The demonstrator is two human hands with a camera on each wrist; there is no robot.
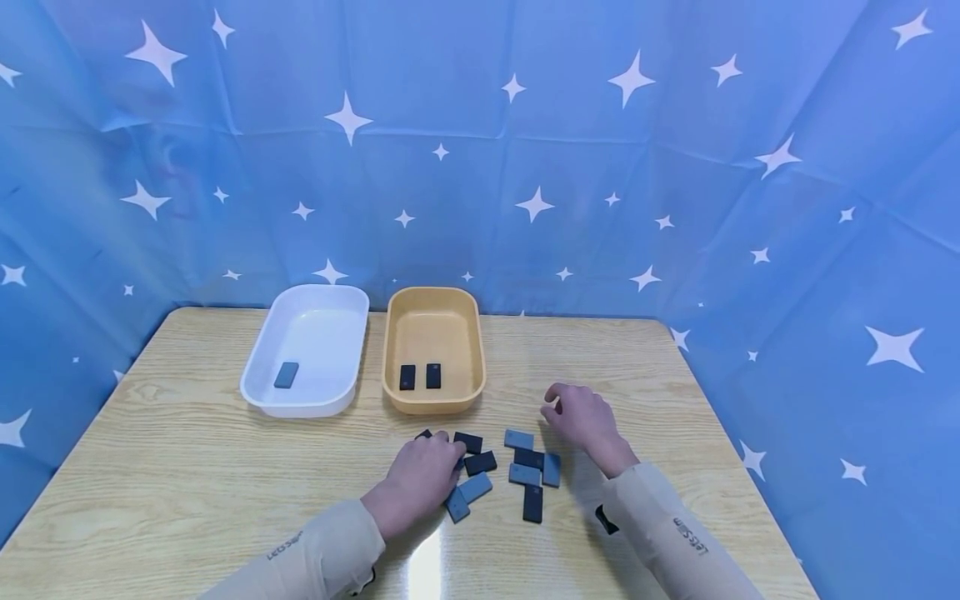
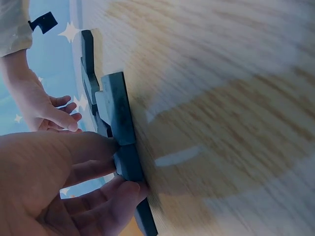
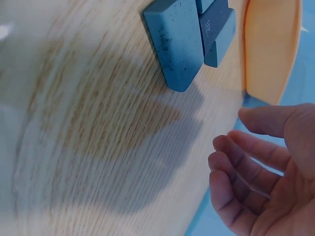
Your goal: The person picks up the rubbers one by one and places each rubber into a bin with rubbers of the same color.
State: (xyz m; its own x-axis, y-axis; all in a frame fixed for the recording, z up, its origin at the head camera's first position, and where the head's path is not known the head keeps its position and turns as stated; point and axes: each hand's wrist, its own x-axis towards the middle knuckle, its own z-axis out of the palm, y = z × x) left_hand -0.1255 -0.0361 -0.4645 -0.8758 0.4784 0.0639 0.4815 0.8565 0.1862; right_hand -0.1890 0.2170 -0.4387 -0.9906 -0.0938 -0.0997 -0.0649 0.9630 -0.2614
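Observation:
Small flat rectangular blocks, some black and some blue-grey, lie in two loose groups on the table. My left hand [image 1: 422,473] is over the left group, its thumb and fingertips pinching a blue-grey block [image 2: 129,163] at table level. Close by its fingers are a black block [image 1: 481,462] and a blue-grey block [image 1: 476,487]. Above the table, just right of the other group, my right hand [image 1: 583,414] hangs with loosely curled fingers and holds nothing. Nearest to it are a blue-grey block [image 1: 551,470] and another blue-grey block [image 3: 177,44], seen large in the right wrist view.
At the back left stands a white tray [image 1: 356,367] with one blue-grey block inside. Beside it, a tan tray [image 1: 435,329] holds two black blocks. A star-patterned blue curtain [image 1: 480,217] hangs behind the wooden table [image 1: 165,467].

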